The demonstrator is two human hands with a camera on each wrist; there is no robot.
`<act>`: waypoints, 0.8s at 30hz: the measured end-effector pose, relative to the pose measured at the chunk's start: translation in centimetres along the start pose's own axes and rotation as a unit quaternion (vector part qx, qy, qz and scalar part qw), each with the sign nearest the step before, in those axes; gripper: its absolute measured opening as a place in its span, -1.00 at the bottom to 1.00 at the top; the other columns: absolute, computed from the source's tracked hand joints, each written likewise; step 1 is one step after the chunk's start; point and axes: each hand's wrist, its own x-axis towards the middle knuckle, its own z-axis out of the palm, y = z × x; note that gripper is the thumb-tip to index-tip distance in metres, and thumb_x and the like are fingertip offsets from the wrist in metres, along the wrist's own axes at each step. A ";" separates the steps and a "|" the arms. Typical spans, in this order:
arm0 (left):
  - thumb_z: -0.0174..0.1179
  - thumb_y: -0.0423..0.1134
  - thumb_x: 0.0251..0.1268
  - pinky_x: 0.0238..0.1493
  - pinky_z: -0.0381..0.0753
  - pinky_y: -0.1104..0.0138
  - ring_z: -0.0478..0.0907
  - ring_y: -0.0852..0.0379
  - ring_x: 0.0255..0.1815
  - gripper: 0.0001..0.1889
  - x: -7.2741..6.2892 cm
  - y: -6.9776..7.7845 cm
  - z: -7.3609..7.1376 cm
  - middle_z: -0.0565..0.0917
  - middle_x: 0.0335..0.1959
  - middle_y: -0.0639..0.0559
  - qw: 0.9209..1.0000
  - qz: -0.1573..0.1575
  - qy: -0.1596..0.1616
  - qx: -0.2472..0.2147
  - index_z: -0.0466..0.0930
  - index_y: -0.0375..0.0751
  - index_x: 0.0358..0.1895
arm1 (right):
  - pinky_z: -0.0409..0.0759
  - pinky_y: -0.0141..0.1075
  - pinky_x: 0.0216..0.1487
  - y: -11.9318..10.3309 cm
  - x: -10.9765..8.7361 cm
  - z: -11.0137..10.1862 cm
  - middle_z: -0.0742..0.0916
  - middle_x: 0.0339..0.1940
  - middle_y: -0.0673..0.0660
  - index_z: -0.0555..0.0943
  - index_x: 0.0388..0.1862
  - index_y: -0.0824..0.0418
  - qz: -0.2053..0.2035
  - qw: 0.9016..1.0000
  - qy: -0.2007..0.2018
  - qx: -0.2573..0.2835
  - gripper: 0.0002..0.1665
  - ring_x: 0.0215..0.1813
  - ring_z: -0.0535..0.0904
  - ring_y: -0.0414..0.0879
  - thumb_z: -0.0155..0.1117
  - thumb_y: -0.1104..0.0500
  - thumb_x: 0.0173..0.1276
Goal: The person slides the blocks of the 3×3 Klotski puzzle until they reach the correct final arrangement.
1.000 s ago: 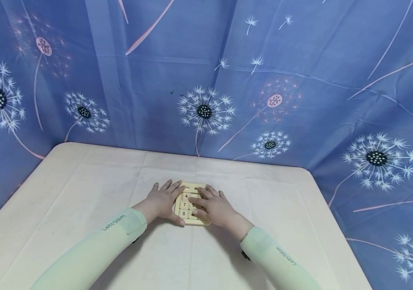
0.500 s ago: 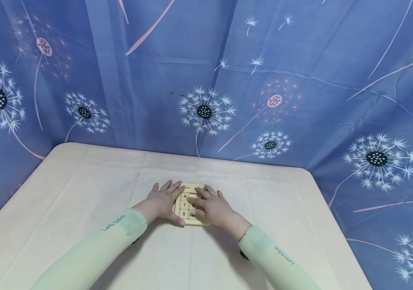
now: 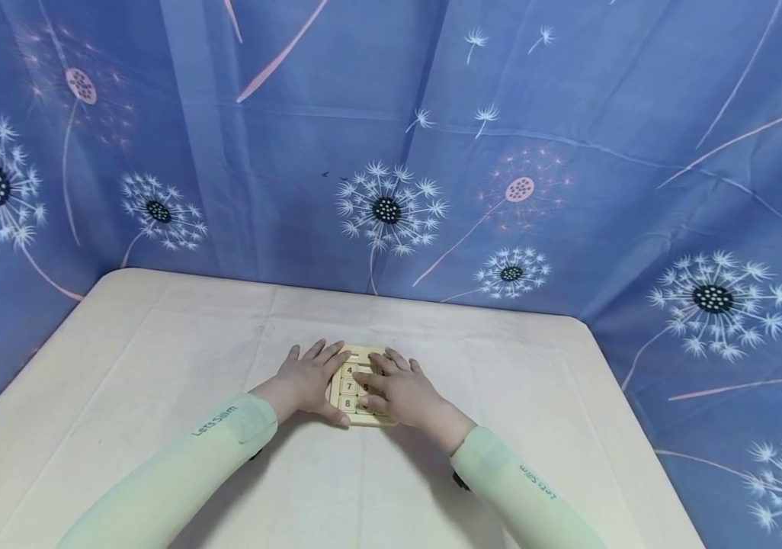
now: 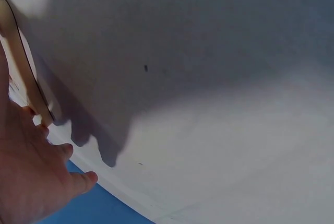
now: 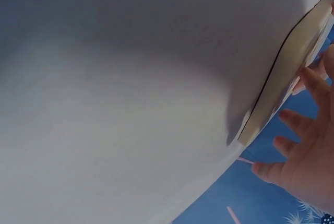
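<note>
The number board (image 3: 369,421) rests on the bench (image 3: 315,488), between the left hand (image 3: 309,383) and the right hand (image 3: 411,393). The left hand is spread wide along the board's side nearest it; the right hand's fingers fan over the tiles (image 3: 348,387). The board looks light and stiff, probably wood, its tiles likely smooth; the side rims seem the surest hold. Under the right hand, several numbers are hidden; whether its fingertips press, I cannot tell.
</note>
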 end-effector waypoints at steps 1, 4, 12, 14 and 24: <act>0.41 0.51 -0.10 0.64 -0.01 -0.34 -0.08 -0.25 0.74 0.30 0.0 0.0 0.0 -0.04 0.74 -0.05 1.000 -0.001 0.000 0.001 0.01 -0.08 0.67 | 0.21 0.40 0.57 0.0 0.0 0.0 0.34 0.66 0.19 0.44 0.52 -0.13 -0.001 1.000 -0.001 0.000 -0.36 0.69 0.11 0.29 0.05 -0.27 0.56; 0.41 0.50 -0.10 0.64 -0.01 -0.34 -0.08 -0.25 0.74 0.30 -0.1 0.0 -0.1 -0.03 0.74 -0.06 1.000 -0.001 -0.001 0.001 0.01 -0.09 0.67 | 0.20 0.39 0.58 0.1 0.0 -0.1 0.33 0.66 0.19 0.41 0.54 -0.12 -0.005 1.000 -0.004 0.002 -0.34 0.70 0.11 0.27 0.05 -0.27 0.56; 0.43 0.49 -0.11 0.65 -0.02 -0.33 -0.08 -0.26 0.73 0.31 -0.1 0.1 -0.2 -0.03 0.74 -0.06 1.000 0.001 0.002 -0.004 0.02 -0.10 0.66 | 0.18 0.39 0.59 1.6 -1.3 -0.3 0.34 0.65 0.21 0.44 0.52 -0.02 0.001 0.999 0.036 0.031 -0.38 0.70 0.11 0.27 0.05 -0.20 0.59; 0.43 0.49 -0.12 0.65 -0.01 -0.33 -0.08 -0.26 0.73 0.32 -0.1 0.1 -0.2 -0.03 0.74 -0.06 1.000 0.000 0.002 -0.005 0.02 -0.10 0.66 | 0.21 0.39 0.57 2.2 -1.7 -0.1 0.35 0.64 0.23 0.47 0.49 -0.03 0.001 0.998 0.047 0.032 -0.41 0.69 0.13 0.28 0.05 -0.19 0.59; 0.43 0.51 -0.14 0.65 -0.02 -0.33 -0.08 -0.25 0.74 0.33 0.2 0.1 0.1 -0.03 0.74 -0.04 1.000 -0.005 0.002 -0.007 0.02 -0.08 0.66 | 0.22 0.42 0.55 3.9 -3.2 0.7 0.36 0.64 0.25 0.45 0.51 -0.02 0.006 0.998 0.056 0.033 -0.38 0.68 0.15 0.31 0.06 -0.20 0.58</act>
